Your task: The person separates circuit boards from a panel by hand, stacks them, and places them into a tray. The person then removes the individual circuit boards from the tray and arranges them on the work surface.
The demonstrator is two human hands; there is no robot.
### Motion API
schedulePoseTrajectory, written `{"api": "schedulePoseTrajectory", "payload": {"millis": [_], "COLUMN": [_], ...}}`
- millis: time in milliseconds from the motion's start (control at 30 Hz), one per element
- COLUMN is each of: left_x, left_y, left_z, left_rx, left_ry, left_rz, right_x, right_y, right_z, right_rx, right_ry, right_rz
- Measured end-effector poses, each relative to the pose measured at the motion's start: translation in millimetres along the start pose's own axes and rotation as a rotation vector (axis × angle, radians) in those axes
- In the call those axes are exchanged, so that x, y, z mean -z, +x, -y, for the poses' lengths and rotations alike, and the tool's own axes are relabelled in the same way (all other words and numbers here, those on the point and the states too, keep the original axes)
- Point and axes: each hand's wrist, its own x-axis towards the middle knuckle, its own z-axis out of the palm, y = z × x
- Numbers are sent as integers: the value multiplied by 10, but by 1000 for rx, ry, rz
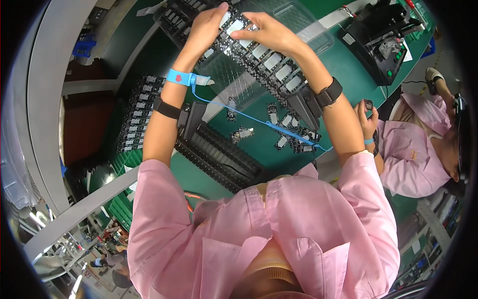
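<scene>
A long panel of joined small circuit boards (273, 61), black with pale silvery rectangles, slants across the far middle of the bench. My left hand (206, 29) is closed at the panel's far left edge, thumb pointing away from me. Over its far end, my right hand (269, 34) bends its fingers and thumb onto the boards, gripping there. The undersides of both grips are hidden. A blue wrist strap (180, 77) with a cord circles my left wrist. Beneath the panel lies a clear plastic tray (239, 92). Several loose small boards (289, 121) lie nearer me on the green bench.
A black slotted rack (224, 157) stands close to my body. More board panels (137, 117) are stacked at the left. A black machine with green buttons (371, 45) stands far right. At right, a co-worker in pink (413, 154) holds a small board. The blue cord crosses the bench.
</scene>
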Motion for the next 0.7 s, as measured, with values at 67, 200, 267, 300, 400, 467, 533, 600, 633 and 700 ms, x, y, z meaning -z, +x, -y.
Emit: {"api": "schedulePoseTrajectory", "payload": {"millis": [67,200,267,300,400,467,533,600,633,700], "left_x": [-61,-14,33,16,-90,-171,-237,-288,-330,-379], "left_y": [-2,303,460,509,629,688,705,710,707,697], "left_z": [36,652,1061,1172,1416,1517,1589,1660,1629,1502], "left_rx": [314,217,149,107,-7,-65,-162,-207,-286,-443], "left_ry": [-424,112,458,630,684,707,769,803,863,965], "left_rz": [196,-4,-146,-216,-161,-128,-157,-168,-391,-850], "right_x": [15,69,59,98,333,456,534,568,573,553], "right_y": [-36,-185,-307,-357,-488,-565,-625,-642,-641,-618], "right_z": [-145,-356,-307,-296,-343,-389,-459,-529,-569,-599], "right_rx": [27,-121,-511,-697,-747,-771,-744,-734,-684,-581], "right_ry": [67,-160,250,458,639,731,722,723,727,734], "right_rz": [16,-22,-390,-580,-561,-555,-514,-491,-488,-474]}}
